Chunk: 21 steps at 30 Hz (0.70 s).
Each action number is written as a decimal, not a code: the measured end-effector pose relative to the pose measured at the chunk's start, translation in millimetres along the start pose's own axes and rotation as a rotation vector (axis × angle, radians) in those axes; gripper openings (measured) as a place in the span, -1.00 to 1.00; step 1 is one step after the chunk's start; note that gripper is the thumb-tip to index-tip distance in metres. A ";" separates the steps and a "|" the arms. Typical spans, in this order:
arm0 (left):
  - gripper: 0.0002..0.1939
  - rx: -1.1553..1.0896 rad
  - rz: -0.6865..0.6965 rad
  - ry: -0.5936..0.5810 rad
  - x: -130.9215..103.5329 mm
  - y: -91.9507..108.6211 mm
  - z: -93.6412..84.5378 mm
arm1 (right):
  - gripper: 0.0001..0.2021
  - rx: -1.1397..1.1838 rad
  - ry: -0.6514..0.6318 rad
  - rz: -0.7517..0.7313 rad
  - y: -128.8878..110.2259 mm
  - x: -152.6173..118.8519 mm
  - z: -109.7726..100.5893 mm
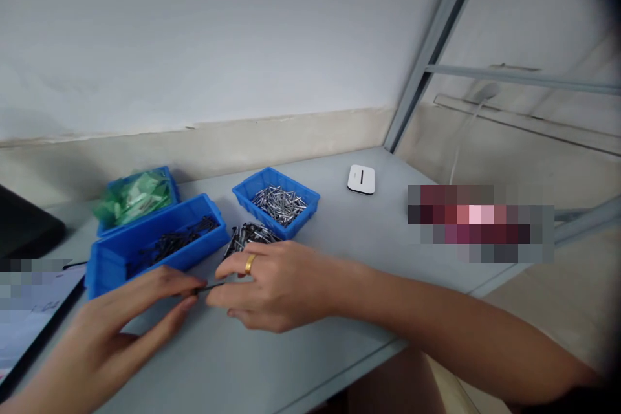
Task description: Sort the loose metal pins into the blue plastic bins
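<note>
Between the thumb and forefinger of my left hand [140, 314], closed in a pinch, is a thin dark rod-shaped piece [209, 287]. My right hand [274, 288], with a gold ring, is closed around the other end of that piece, its fingertips partly hiding it. Just behind my right hand lies a loose pile of dark and silver metal pins [250, 234] on the grey table [233, 362]. A long blue bin [99, 265] holding black pieces stands behind my left hand. Another blue bin [290, 231] farther back is filled with thin silver pins.
A third blue bin [173, 182] with green plastic bags [140, 197] stands at the back left. A white square device [361, 180] lies near the wall. Papers [39, 314] and a dark object [26, 223] are at the left. A metal frame post [427, 58] rises at the right.
</note>
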<state>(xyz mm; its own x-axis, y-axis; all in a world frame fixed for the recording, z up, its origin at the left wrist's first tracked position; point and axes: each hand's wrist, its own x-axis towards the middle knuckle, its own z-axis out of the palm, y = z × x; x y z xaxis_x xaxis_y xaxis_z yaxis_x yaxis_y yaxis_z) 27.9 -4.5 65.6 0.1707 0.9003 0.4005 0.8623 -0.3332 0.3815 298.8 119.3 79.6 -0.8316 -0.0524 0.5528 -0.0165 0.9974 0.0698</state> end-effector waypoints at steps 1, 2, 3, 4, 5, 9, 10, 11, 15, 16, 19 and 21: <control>-0.74 -0.015 0.009 -0.015 0.2 2.0 1.2 | -0.69 0.002 -0.002 -0.005 -0.3 -0.1 0.1; -0.76 -0.019 0.030 -0.019 0.5 3.1 1.5 | -0.69 0.006 -0.007 -0.015 -0.4 -0.2 0.2; -0.77 -0.019 0.050 -0.019 0.8 3.5 1.1 | -0.69 0.012 -0.012 -0.026 -0.4 -0.1 0.2; -0.78 -0.017 0.058 -0.018 1.4 3.6 0.2 | -0.70 0.018 -0.019 -0.036 -0.4 0.1 0.0; -0.78 -0.015 0.052 -0.014 2.1 3.5 -1.0 | -0.70 0.021 -0.027 -0.040 -0.4 0.4 -0.4; -0.81 0.006 0.068 0.028 7.0 2.8 -6.1 | -0.75 0.020 -0.064 -0.041 -0.8 2.2 -3.2; -0.82 0.015 0.120 0.041 8.6 2.0 -7.4 | -0.76 0.020 -0.079 -0.041 -0.8 2.4 -4.0; -0.83 0.031 0.172 0.050 10.0 0.8 -8.8 | -0.77 0.022 -0.094 -0.043 -0.7 2.5 -4.8; -0.79 0.193 0.218 0.113 14.2 -6.9 -16.3 | -0.80 0.032 -0.165 -0.023 0.4 1.5 -6.7; -0.77 0.253 0.205 0.144 15.1 -9.6 -18.5 | -0.79 0.030 -0.193 -0.004 0.6 1.2 -6.7; -0.73 0.413 0.136 0.211 18.0 -21.9 -24.5 | -0.80 0.027 -0.295 0.096 0.6 0.7 -5.8; -0.69 0.457 0.065 0.209 19.0 -36.0 -27.3 | -0.80 0.029 -0.348 0.209 -0.7 1.1 -4.9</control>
<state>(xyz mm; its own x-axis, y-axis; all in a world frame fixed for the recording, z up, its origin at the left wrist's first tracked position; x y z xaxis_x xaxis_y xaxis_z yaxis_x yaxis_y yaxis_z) -12.9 17.0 82.2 0.1716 0.7907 0.5876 0.9816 -0.1877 -0.0342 300.6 118.3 84.2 -0.9567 0.1668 0.2385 0.1617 0.9860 -0.0408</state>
